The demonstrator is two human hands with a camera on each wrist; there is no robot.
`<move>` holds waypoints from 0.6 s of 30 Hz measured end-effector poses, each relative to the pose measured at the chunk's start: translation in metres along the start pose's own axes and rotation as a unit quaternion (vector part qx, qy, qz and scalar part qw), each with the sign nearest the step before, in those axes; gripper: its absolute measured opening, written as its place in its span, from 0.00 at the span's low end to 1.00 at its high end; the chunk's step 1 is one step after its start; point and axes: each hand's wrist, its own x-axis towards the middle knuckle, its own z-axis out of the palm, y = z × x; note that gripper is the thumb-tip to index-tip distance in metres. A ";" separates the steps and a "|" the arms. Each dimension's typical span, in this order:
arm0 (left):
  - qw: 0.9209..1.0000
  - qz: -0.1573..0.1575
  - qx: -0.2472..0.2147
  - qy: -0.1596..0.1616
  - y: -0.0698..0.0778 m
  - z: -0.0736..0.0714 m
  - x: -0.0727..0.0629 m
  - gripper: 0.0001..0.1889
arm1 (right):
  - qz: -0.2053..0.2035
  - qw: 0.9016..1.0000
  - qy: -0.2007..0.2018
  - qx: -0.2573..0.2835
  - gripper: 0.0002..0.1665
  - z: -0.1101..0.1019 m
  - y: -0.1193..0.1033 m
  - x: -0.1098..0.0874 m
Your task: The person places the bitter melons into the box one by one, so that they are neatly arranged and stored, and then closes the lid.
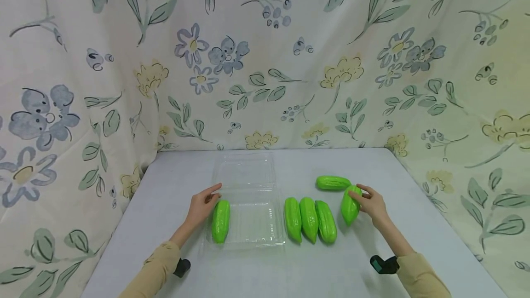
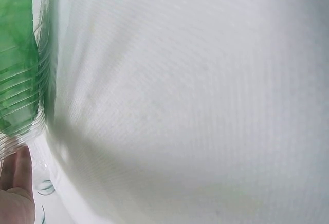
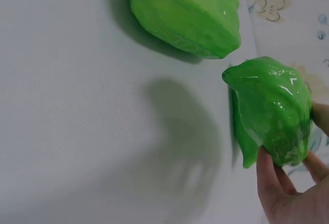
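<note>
In the head view, my right hand (image 1: pixel 372 203) grips a glossy green bitter melon (image 1: pixel 349 208) near its upper end, its pointed end hanging down. The right wrist view shows the fingers and thumb around this melon (image 3: pixel 272 108), with a shadow on the table beside it. My left hand (image 1: pixel 203 203) rests at the left side of an open clear plastic box (image 1: pixel 265 244), fingers extended along its rim. Inside the box, against its left wall, lies one bitter melon (image 1: pixel 221 221). Through the ribbed wall it shows green (image 2: pixel 18 70) in the left wrist view, fingertips right at the box edge.
Three bitter melons (image 1: pixel 308 220) lie side by side right of the box. Another melon (image 1: pixel 332 182) lies crosswise behind them, close to the held one. The box's lid (image 1: pixel 244 169) is folded back on the white table (image 1: pixel 331 270). A floral cloth (image 1: pixel 265 59) hangs behind.
</note>
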 end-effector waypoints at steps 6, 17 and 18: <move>1.000 -0.003 0.000 0.001 -0.001 0.000 0.000 0.18 | -0.005 1.000 0.000 -0.001 0.43 0.000 -0.008 -0.004; 1.000 0.002 -0.003 0.000 -0.002 0.000 -0.001 0.18 | -0.033 0.999 -0.011 0.013 0.40 0.011 -0.018 -0.009; 1.000 0.002 -0.004 -0.001 -0.002 0.000 -0.001 0.18 | -0.035 0.999 -0.012 0.012 0.40 0.012 -0.020 -0.009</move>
